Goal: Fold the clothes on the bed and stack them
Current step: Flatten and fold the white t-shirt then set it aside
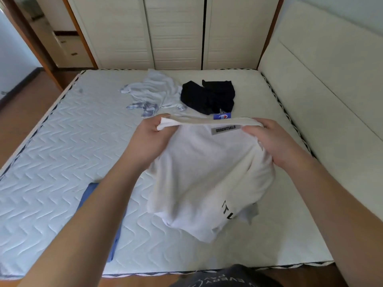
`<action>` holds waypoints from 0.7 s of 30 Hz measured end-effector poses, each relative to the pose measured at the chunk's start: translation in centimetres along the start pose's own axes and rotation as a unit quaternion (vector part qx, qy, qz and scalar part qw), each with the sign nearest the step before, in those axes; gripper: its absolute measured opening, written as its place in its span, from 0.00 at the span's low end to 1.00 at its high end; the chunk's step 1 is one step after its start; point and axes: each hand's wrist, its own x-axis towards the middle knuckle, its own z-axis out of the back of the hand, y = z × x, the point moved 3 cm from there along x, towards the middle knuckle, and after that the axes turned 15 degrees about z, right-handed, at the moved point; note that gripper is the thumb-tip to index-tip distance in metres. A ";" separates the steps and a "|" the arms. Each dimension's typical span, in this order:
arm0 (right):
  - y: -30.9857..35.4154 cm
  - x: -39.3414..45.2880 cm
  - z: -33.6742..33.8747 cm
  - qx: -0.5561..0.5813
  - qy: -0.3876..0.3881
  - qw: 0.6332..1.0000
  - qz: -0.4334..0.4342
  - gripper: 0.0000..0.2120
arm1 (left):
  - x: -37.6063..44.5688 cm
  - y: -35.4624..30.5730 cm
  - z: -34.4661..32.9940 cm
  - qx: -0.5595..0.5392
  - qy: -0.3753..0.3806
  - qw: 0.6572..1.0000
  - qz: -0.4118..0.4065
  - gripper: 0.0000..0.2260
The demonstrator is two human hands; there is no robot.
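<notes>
Left hand and right hand each pinch the collar edge of a white T-shirt, lifted above the bed. Beyond it lie a pale crumpled garment and a black garment; a blue garment lies under the left forearm.

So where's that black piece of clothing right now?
In the head view, the black garment lies crumpled on the mattress at the far side, right of the pale blue shirt and beyond the hands.

We note a matt white cloth shirt, a quilted chevron-stitched mattress, and pale wood-grain wardrobe doors.
</notes>
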 end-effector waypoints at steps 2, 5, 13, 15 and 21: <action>-0.7 -0.3 -1.0 -0.034 0.023 0.999 -0.017 0.08 | 0.7 1.4 0.6 0.036 0.019 0.999 0.022 0.10; -3.4 -0.6 -2.2 -0.136 0.087 0.987 -0.022 0.03 | 2.5 4.5 0.9 0.188 0.021 0.981 0.035 0.10; -11.6 -0.5 -3.0 -0.301 0.301 0.904 -0.047 0.10 | 8.0 12.4 -1.2 0.451 0.066 0.889 0.045 0.10; -14.1 0.1 -2.7 -0.361 0.354 0.860 -0.060 0.11 | 9.3 14.0 -2.1 0.510 0.058 0.856 0.062 0.09; -20.4 1.8 -2.2 -0.455 0.299 0.836 -0.064 0.05 | 11.4 18.9 -3.6 0.554 0.005 0.824 0.121 0.05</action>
